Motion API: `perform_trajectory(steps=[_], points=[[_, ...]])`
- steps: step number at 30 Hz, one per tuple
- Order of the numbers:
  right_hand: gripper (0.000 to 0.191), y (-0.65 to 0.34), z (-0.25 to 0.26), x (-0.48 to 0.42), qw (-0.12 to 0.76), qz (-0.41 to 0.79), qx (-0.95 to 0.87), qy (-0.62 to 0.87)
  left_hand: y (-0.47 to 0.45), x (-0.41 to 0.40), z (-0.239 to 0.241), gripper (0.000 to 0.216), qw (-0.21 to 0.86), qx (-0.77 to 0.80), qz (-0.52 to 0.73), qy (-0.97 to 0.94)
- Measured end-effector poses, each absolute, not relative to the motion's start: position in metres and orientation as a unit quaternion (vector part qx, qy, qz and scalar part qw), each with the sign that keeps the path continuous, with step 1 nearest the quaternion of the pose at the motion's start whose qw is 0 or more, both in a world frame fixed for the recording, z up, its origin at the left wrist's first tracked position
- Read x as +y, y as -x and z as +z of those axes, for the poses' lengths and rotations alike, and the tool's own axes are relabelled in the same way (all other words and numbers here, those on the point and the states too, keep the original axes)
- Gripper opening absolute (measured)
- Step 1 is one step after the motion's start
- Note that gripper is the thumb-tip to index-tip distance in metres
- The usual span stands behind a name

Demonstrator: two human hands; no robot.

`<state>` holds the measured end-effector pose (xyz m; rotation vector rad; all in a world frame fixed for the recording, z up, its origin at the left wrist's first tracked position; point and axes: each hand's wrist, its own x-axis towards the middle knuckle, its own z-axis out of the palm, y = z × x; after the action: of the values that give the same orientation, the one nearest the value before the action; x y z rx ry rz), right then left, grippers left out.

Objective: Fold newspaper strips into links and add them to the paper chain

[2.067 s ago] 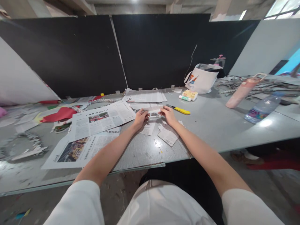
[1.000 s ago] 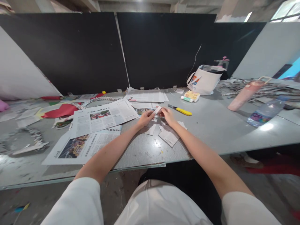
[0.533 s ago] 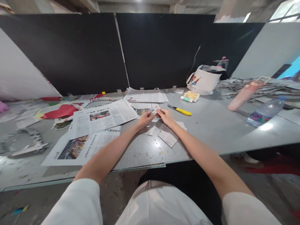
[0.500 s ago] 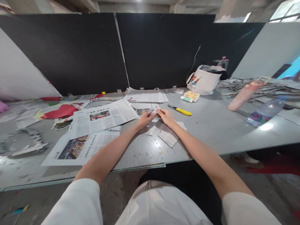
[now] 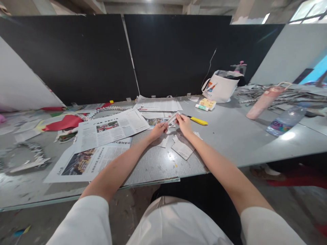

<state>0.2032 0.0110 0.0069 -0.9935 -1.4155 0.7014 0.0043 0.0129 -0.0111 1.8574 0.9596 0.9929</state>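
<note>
Between my two hands is a narrow folded strip of newspaper (image 5: 172, 119), raised a little over the table and slanting up to the right. My left hand (image 5: 159, 130) is closed on its lower end. The upper end is pinched in the fingers of my right hand (image 5: 183, 123). Cut newspaper pieces (image 5: 183, 148) lie on the table below my right wrist. A yellow utility knife (image 5: 198, 120) rests just right of my right hand. Printed newspaper sheets (image 5: 87, 136) overlap to the left of my left forearm.
A glue stick (image 5: 201, 107) lies by a yellow packet (image 5: 207, 103). Behind stands a white bag (image 5: 221, 87). A pink bottle (image 5: 264, 102) and a clear plastic bottle (image 5: 286, 121) are on the right. Braided paper (image 5: 33, 153) and red paper (image 5: 62, 123) lie left. A dark partition (image 5: 178, 54) backs the table (image 5: 230, 136).
My hands have drawn apart, the right one moving up and right, so more of the folded paper strip shows between them. The view has shifted slightly.
</note>
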Motion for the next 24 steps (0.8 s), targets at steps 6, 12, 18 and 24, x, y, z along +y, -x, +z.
perform_trajectory(steps=[6, 12, 18, 24], points=[[0.056, -0.195, 0.006, 0.008, 0.603, 0.311, -0.598, 0.427, -0.006, 0.01, -0.01, 0.05, 0.397, 0.378, 0.388, -0.742], [0.052, -0.188, 0.001, 0.009, 0.545, 0.341, -0.633, 0.432, -0.004, 0.007, -0.006, 0.053, 0.4, 0.372, 0.377, -0.748], [0.057, -0.216, 0.004, 0.023, 0.596, 0.299, -0.59, 0.455, -0.006, 0.007, -0.006, 0.05, 0.422, 0.362, 0.392, -0.733], [0.056, -0.213, -0.001, 0.024, 0.615, 0.304, -0.58, 0.44, -0.005, 0.009, -0.007, 0.049, 0.464, 0.345, 0.439, -0.688]])
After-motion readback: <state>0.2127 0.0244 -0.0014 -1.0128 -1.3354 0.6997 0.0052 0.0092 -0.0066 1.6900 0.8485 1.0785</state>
